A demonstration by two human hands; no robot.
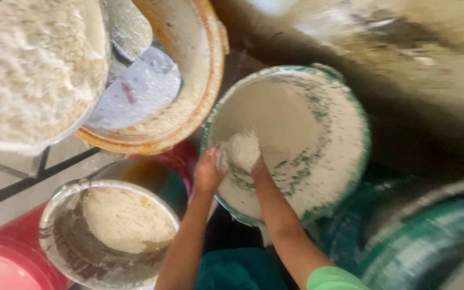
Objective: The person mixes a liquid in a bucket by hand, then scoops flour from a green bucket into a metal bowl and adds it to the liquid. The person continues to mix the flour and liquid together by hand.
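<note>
Both hands, left hand (208,171) and right hand (257,166), cup a white dough lump (241,150) inside the green-rimmed round basin (345,177), fingers grasping it (blurry). Near left: metal bowl of dough (71,241); far left: orange tub (200,91).

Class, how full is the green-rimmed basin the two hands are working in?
Nearly empty. The green-rimmed basin shows only a thin white coating on its walls and one lump of dough, held between the left hand and right hand.
</note>
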